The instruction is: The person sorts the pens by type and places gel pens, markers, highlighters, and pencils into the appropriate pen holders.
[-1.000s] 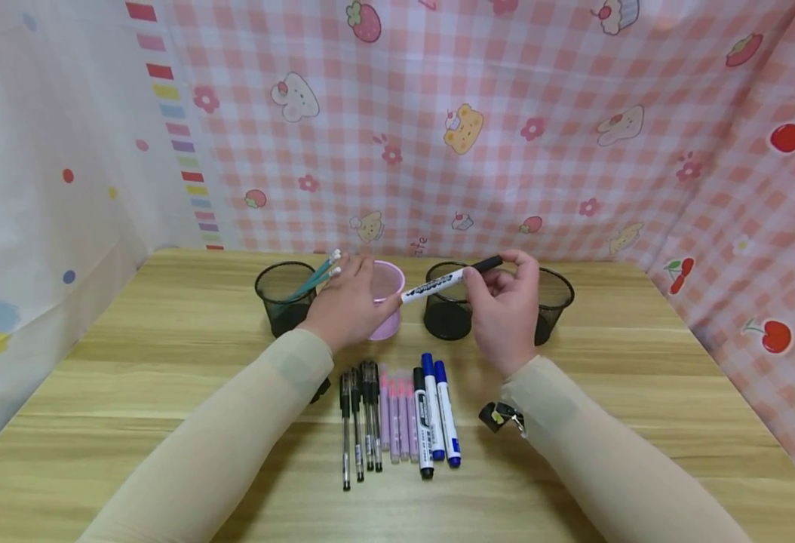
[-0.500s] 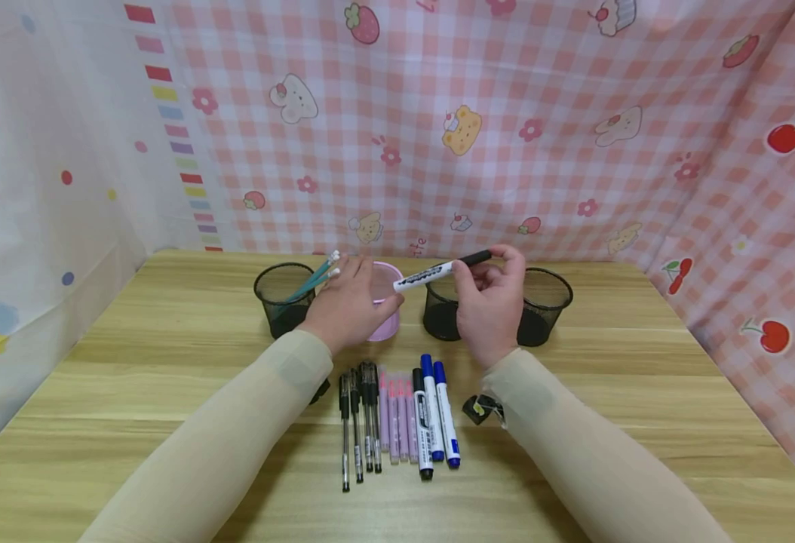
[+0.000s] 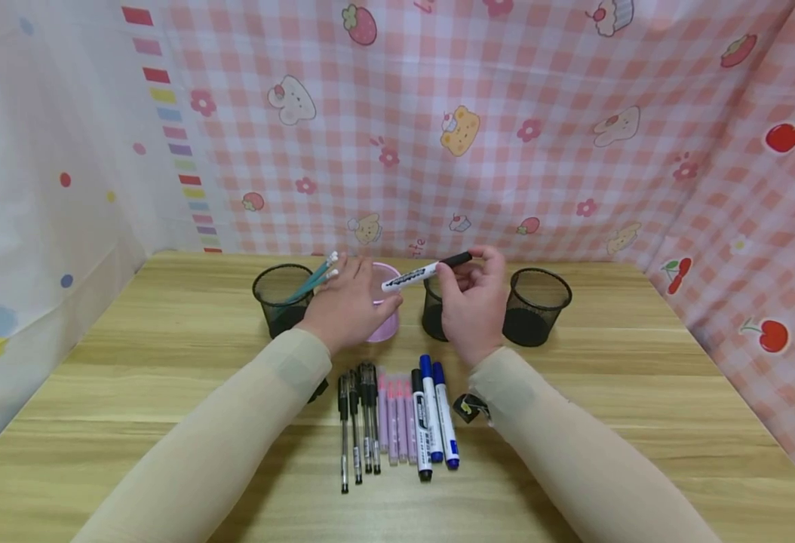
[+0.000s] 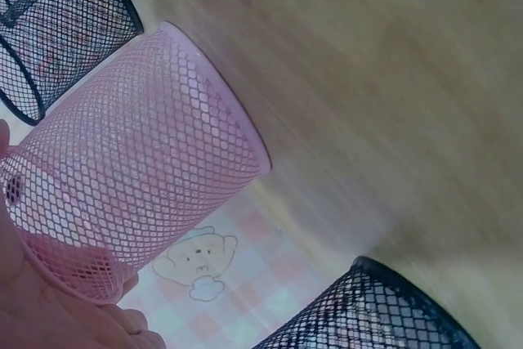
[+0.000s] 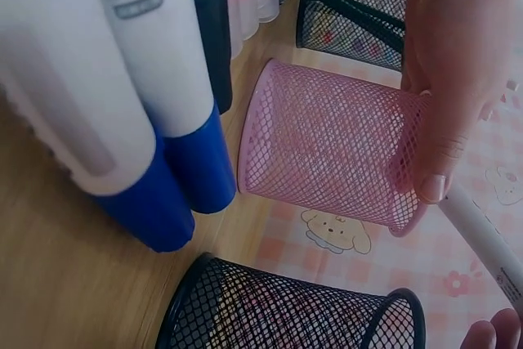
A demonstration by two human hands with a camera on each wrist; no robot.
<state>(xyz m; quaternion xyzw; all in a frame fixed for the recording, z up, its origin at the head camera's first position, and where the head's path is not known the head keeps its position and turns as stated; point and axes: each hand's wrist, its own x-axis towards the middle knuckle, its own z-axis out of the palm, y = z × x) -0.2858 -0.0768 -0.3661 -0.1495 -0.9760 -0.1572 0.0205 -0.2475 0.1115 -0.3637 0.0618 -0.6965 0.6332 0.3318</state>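
Observation:
My left hand (image 3: 350, 305) grips the pink mesh pen holder (image 3: 385, 326) near its rim. In the left wrist view its fingertips (image 4: 131, 323) show past the rim of the holder, which stands on the table. My right hand (image 3: 472, 309) pinches a white marker (image 3: 411, 277) by its black-capped end. The marker slants down to the left, its white end overlapping the pink holder's opening in the head view. In the right wrist view the marker (image 5: 482, 234) passes close by the left thumb (image 5: 437, 161).
Teal pencils (image 3: 312, 280) lean in the left black mesh holder (image 3: 282, 320). Two more black mesh holders (image 3: 433, 320) (image 3: 533, 320) stand to the right. In front lie black pens (image 3: 355, 430), pink pens (image 3: 397, 426), a black-capped marker (image 3: 422, 430) and two blue-capped markers (image 3: 431, 422).
My right hand has moved left with the marker, bringing its white end over the pink holder and uncovering the rightmost black holder. My left hand has stayed on the pink holder.

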